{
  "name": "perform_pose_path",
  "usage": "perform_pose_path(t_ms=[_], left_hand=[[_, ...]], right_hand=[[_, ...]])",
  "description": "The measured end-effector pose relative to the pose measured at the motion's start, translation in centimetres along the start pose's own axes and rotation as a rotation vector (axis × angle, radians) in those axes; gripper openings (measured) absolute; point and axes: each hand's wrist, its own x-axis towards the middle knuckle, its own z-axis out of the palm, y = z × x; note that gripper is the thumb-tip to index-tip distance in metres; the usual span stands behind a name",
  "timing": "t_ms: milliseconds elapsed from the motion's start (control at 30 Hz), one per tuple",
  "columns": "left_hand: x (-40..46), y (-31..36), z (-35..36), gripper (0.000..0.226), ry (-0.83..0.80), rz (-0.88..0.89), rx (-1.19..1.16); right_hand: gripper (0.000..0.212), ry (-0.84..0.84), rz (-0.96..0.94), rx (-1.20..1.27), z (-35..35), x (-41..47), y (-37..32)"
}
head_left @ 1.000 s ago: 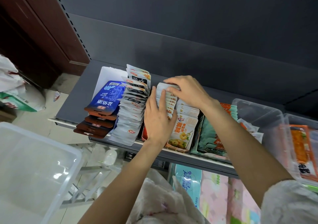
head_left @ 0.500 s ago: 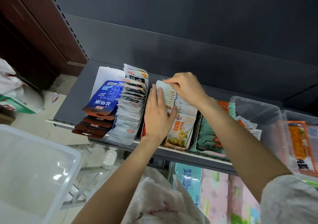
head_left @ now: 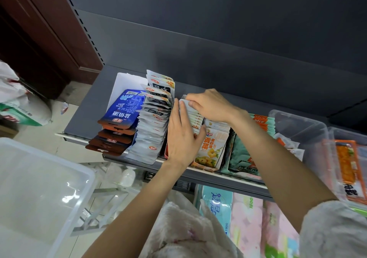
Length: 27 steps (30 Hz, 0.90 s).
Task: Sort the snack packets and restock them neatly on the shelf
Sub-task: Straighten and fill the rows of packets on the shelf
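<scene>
A row of white and yellow snack packets (head_left: 211, 144) stands in a carton on the grey shelf (head_left: 87, 115). My left hand (head_left: 181, 136) lies flat against the left side of the row, fingers straight, thumb across the packet fronts. My right hand (head_left: 210, 105) curls over the back of the row and grips the rearmost packets' top edges. To the left stands a row of white and black packets (head_left: 154, 124), then blue and brown packets (head_left: 119, 122) in a white carton. Green and orange packets (head_left: 248, 154) lie to the right.
Clear plastic bins (head_left: 303, 130) with orange packs stand on the shelf at the right. A large clear tub (head_left: 39, 188) is at the lower left. Tissue packs (head_left: 246, 214) fill the shelf below. White sacks (head_left: 17, 103) sit on the floor at the left.
My right hand has moved a little left and curled down over the back packets. My left hand stays pressed to the row's left side.
</scene>
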Motion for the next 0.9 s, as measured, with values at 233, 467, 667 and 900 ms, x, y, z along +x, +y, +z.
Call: perform_pose_path(t_ms=[233, 467, 667, 900], left_hand=[[0.3, -0.4, 0.1, 0.077, -0.014, 0.050, 0.110], [1.3, -0.5, 0.5, 0.081, -0.127, 0.078, 0.330], [2.6, -0.7, 0.9, 0.075, -0.261, 0.127, 0.384], [0.7, -0.7, 0.4, 0.066, -0.071, 0.111, 0.005]], right_hand=[[0.026, 0.012, -0.010, 0.006, -0.1, 0.2, -0.1], [0.049, 0.018, 0.081, -0.185, 0.3, -0.3, 0.5], [0.053, 0.080, 0.209, -0.024, 1.0, -2.3, 1.1], [0.050, 0.384, 0.229, 0.046, 0.9, -3.6, 1.5]])
